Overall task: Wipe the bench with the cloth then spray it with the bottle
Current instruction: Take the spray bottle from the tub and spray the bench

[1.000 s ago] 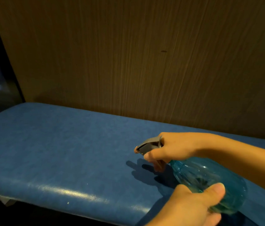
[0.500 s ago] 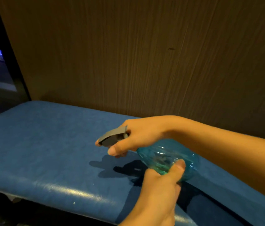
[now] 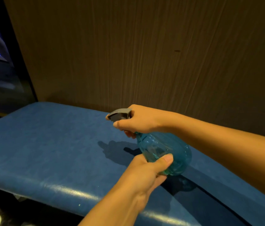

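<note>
A see-through blue spray bottle (image 3: 166, 150) with a grey trigger head (image 3: 118, 113) hangs a little above the padded blue bench (image 3: 50, 144). Its nozzle points left along the seat. My right hand (image 3: 138, 121) wraps the neck, with fingers curled around the trigger. My left hand (image 3: 149, 170) cups the bottle's round body from below, thumb on its front. The bottle's shadow falls on the seat just left of it. No cloth is in sight.
A dark wood-grain wall panel (image 3: 144, 54) rises right behind the bench. The bench's front edge (image 3: 73, 193) runs along the bottom, with dark floor below. A black frame (image 3: 19, 62) and a dim space with a blue light lie at the far left.
The bottle and both hands moved left along the bench and then rose slightly. The grips stay the same, and the view has shifted a little.
</note>
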Demonstrator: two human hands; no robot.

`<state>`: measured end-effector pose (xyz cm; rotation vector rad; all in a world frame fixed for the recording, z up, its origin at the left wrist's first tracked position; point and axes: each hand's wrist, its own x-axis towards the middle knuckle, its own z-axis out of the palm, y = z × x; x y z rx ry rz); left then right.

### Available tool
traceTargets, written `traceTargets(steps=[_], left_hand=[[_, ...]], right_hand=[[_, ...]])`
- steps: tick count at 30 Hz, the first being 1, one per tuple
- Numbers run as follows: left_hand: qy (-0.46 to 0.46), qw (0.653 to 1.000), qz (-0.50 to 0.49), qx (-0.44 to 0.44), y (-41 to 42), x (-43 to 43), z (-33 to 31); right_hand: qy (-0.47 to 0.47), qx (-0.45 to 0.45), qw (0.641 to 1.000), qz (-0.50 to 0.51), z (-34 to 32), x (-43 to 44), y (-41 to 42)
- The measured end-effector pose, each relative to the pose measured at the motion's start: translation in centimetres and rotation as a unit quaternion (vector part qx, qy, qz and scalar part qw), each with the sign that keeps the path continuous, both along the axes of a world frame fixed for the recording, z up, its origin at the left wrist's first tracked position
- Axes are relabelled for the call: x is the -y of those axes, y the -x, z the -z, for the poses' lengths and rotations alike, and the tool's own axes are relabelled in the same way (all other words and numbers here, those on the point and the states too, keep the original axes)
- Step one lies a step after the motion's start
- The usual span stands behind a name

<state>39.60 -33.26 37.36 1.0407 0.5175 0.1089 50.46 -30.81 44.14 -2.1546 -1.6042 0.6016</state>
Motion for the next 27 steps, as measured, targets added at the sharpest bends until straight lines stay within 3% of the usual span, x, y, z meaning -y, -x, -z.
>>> traceTargets(steps=[13,19,27], left_hand=[[-0.030,0.998,0.055,-0.022,-2.0,4.6,0.6],[-0.009,0.995,0.090,-0.038,-2.6,6.3,0.8],[-0.007,0.995,0.091,-0.033,-3.1,8.9,0.8]], right_hand=[[-0.009,-0.059,0.998,0.027,-0.3,6.6,-1.7],[-0.007,-0.010,0.997,0.082,0.3,8.7,-2.2],[0.024,-0.062,0.997,0.044,-0.9,11.5,-2.2]])
